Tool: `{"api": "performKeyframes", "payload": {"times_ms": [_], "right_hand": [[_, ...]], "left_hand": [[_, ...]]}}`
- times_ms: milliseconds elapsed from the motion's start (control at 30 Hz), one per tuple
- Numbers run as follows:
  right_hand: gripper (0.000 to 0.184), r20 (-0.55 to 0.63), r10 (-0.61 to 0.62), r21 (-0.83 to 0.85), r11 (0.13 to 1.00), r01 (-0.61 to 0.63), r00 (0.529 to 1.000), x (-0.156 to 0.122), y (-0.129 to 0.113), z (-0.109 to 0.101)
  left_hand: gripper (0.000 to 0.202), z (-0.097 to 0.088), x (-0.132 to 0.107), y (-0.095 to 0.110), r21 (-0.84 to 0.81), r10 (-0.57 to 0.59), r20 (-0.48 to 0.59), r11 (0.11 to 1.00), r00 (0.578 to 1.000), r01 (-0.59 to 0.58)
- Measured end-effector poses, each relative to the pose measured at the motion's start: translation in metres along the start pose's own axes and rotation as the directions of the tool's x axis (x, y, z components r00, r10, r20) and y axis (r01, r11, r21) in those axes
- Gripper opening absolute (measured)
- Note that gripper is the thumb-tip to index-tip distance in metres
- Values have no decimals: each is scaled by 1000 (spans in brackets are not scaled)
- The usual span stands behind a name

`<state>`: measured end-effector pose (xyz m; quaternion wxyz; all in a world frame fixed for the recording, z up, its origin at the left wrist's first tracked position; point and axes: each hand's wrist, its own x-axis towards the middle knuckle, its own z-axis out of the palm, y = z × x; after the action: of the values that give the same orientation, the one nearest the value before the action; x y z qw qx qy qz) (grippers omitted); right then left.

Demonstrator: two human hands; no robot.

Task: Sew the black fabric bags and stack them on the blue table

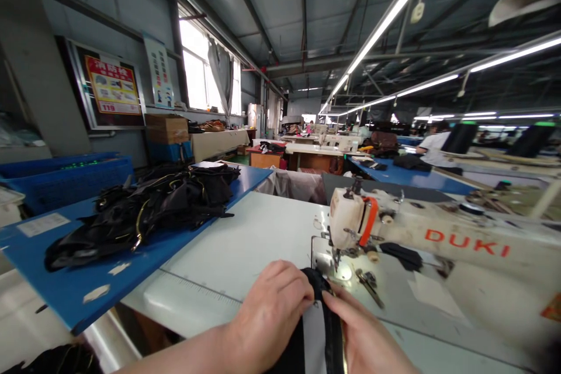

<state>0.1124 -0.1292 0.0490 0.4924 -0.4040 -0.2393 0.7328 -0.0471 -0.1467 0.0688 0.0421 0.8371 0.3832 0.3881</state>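
A black fabric piece (314, 280) with a pale grey strip and a yellowish edge lies at the front of the sewing machine table (263, 228). My left hand (274, 312) is closed on its upper left part, fingers curled in a pinch. On the right side, my right hand (357, 327) grips the same piece between thumb and fingers; the fingers are partly hidden beneath it. The sewing machine (350, 219), white with an orange lever, stands just beyond, its needle area lit. The fabric's top end reaches close to the needle plate.
Black pieces with yellow zipper-like edges are heaped (162, 204) on the blue table (39, 251) at left. Small metal scissors or snips (369, 287) lie right of the needle. A blue crate (70, 178) stands behind the heap. A person in white (433, 143) is at the far right.
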Motion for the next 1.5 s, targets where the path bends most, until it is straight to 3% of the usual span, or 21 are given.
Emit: {"api": "performKeyframes", "payload": {"times_ms": [167,367,567,833,1233,1500], "right_hand": [[39,16,24,-19,1000,-23,1000,-4,-1,-4],[47,35,-122,-211,969,127,992,0,-2,-13],[58,70,-187,-240,950,199,980,0,-5,-15],[65,114,-262,-323,903,285,958,1,-2,-15],[78,223,-161,-355,905,233,962,11,9,-30],[66,173,-192,-306,922,238,966,4,11,-26]], "left_hand": [[15,4,-4,-3,34,-15,77,999,997,13],[14,6,0,-6,57,-68,128,996,989,61],[12,6,6,-6,-14,-192,146,980,970,196],[13,9,8,-8,-102,-221,147,966,964,237],[12,14,5,-3,-217,-288,184,920,940,325],[16,10,-5,-6,-266,-333,142,894,932,360]]}}
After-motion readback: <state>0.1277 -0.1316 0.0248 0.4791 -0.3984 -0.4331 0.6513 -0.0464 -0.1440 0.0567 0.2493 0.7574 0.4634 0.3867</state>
